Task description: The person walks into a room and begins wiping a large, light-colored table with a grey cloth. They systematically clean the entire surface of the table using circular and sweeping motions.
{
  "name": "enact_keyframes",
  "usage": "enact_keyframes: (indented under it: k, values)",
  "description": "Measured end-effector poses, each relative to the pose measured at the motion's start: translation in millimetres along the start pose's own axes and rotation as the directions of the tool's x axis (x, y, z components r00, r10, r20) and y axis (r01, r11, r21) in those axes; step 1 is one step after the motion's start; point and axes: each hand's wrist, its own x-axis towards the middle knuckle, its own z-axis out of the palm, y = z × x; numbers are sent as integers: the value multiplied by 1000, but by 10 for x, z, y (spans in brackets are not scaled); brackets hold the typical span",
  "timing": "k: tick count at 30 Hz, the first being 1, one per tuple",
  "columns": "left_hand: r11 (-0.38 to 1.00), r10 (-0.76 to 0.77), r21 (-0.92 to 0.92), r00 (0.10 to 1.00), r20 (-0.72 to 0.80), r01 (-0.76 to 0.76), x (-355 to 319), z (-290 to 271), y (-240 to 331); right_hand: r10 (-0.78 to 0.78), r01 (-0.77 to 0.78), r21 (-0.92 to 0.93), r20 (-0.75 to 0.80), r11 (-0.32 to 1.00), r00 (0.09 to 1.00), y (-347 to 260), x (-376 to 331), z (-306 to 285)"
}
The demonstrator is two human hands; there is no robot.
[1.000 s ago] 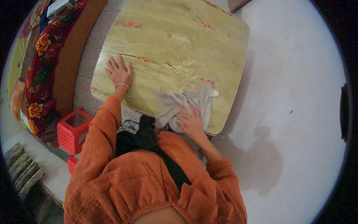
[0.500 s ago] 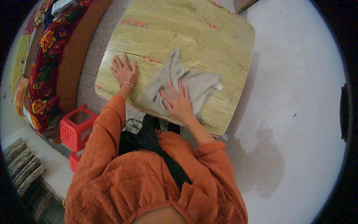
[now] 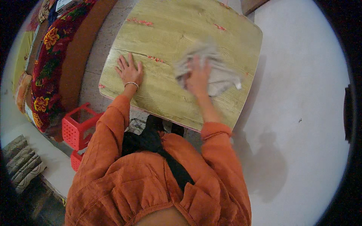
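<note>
Here's the right hand (image 3: 198, 77), palm down on the grey cloth (image 3: 220, 71), and the cloth is directly beneath it, fanning out ahead and off to the right across the right-hand half of the patterned bench (image 3: 158, 98)! Blur on those fingers, so whether this grip is pinching a fold or simply pressing flat, I cannot tell. The crumpled cloth's longer spread seems to slant from beyond the fingers down toward the white tag (image 3: 238, 84) at its near right corner, though the smear leaves that rough. And over on the other side, the left hand (image 3: 130, 72): fingers splayed wide, grip holding nothing, palm planted on the bench's left edge, bare wood pattern between it and the cloth. Right hand clearly nearer, in full contact; left well apart.
</note>
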Motion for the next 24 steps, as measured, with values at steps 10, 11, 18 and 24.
enact_keyframes:
  k: [10,11,18,24]
  values:
    - [998,-48,-33,999,21,48,-13,-76,-4,-302,210,241,459,948,836,251,-1532,-532]
    - [998,-50,-29,998,32,51,-23,-105,-4,-203,168,116,475,979,856,375,-1425,-604]
    - [999,-27,-17,999,33,27,-1,-67,31,226,-200,-204,113,958,967,172,7,-72]
    - [999,-34,-38,999,29,35,-8,-70,17,-314,259,256,206,931,927,-541,-651,-184]
